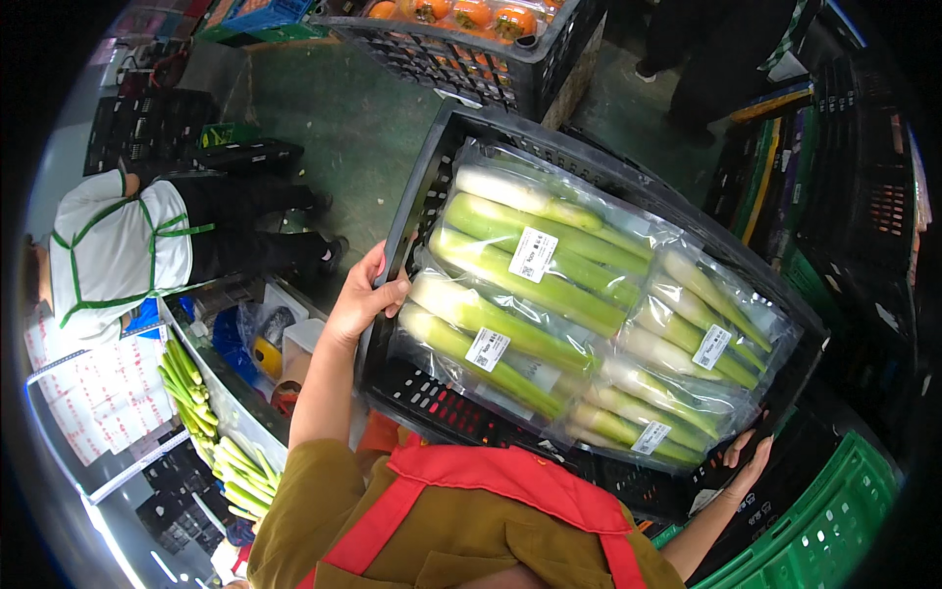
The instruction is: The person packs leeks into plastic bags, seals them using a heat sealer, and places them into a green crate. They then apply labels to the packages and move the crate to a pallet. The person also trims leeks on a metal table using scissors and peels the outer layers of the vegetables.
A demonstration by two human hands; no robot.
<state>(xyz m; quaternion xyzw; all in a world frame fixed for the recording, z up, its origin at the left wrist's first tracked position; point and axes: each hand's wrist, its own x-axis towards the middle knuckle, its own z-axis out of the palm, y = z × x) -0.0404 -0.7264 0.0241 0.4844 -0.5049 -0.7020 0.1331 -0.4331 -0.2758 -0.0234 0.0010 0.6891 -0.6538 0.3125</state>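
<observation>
Between my two hands is a black plastic crate [765, 294], held in front of my red apron. My left hand [369, 291] grips the crate's left end wall, thumb on the outside. At the opposite end, my right hand [747, 460] holds the lower right corner, with part of the fingers hidden by the wall. Inside lie clear plastic bags of trimmed green-and-white stalks that look like leeks or celtuce, each with a white printed label [533, 255]. Larger stalks [508, 291] fill the left side, and thinner ones [688, 324] are on the right.
Beyond my crate stands another black crate [471, 66] with packed persimmons [471, 13]. A person in a white top [121, 250] works at the left by a table with loose green stalks [184, 383]. A green crate [817, 508] is at lower right. Stacked crates [846, 184] line the right.
</observation>
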